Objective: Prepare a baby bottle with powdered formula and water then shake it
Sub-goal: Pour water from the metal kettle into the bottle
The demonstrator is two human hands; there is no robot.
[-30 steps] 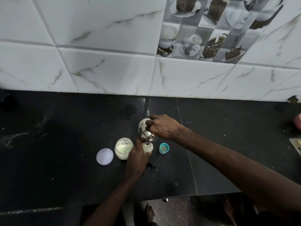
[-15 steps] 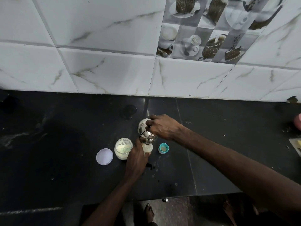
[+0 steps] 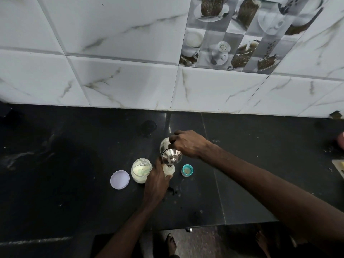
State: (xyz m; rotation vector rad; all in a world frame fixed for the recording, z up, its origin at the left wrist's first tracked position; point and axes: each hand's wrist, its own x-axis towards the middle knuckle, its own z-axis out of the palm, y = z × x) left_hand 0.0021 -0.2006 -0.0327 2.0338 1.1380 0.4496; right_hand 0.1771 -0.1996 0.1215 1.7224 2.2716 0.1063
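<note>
Counter: dark, open left and right.
Left hand: wrapped round baby bottle.
Right hand: clamped on tilted steel jug.
Jar: lidless, pale powder inside.

Your bottle stands upright and uncapped just right of the open powder jar, under the tilted steel jug.
</note>
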